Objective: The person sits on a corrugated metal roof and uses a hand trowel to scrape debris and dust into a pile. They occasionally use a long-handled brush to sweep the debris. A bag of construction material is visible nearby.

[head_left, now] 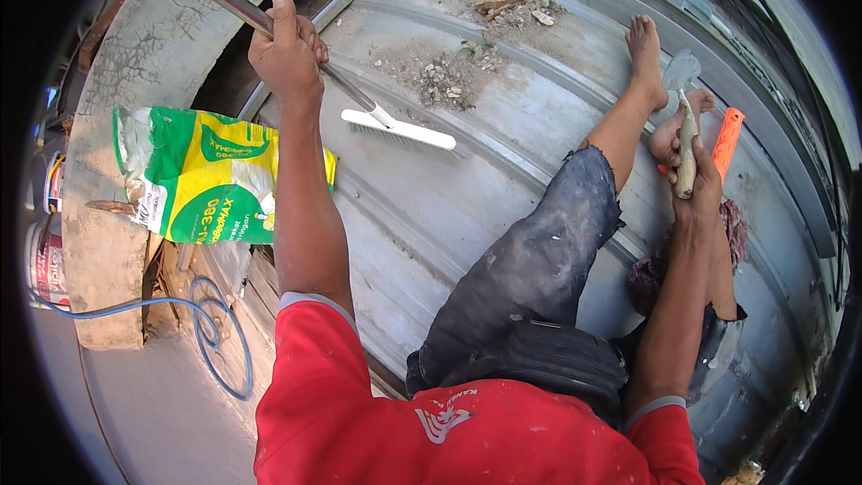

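My left hand is closed around the metal pole of a long-handled brush. Its white head lies low against the corrugated metal sheeting, bristles down, and the pole runs up past the hand to the upper left. On the other side, my right hand grips a trowel by its worn, pale handle. The trowel's grey blade points away from me, near my foot. Just beside that hand is a flat orange piece; whether the hand also holds it, I cannot tell.
Heaps of grit and rubble lie on the ribbed sheeting, with broken bits farther off. A green and yellow bag rests at the left by a cracked concrete edge. A blue hose coils below it. Buckets stand far left.
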`<state>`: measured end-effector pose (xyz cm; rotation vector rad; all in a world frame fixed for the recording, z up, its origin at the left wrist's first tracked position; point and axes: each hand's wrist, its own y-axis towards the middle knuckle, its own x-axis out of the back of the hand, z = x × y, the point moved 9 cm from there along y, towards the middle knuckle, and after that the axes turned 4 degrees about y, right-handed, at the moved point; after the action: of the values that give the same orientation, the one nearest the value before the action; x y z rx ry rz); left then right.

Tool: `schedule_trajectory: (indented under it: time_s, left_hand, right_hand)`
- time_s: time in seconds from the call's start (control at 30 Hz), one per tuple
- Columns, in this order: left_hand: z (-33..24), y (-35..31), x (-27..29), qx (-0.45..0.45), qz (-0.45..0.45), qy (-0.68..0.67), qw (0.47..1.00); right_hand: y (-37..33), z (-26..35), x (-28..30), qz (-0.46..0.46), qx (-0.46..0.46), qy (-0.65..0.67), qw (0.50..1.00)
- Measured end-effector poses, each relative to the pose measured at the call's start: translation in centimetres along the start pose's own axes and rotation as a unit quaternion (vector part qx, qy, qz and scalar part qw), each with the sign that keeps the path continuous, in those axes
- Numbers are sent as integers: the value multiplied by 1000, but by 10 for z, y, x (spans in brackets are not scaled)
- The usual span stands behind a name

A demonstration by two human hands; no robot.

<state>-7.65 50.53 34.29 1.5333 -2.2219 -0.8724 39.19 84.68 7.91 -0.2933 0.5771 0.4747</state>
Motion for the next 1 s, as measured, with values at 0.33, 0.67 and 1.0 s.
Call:
schedule_trajectory:
  time_s: [0.33, 0.67, 1.0]
  left_hand:
    - [82, 18, -23, 43, -23, -14, 999]
    - [75, 28, 47, 32, -229, -33, 972]
    - [21, 33, 100, -11, -186, -101, 977]
  right_hand:
    - [-1, -10, 15, -28, -10, -28, 999]
    - [1, -2, 21, -3, 0, -3, 1000]
    - [0, 3, 16, 3, 6, 0, 1000]
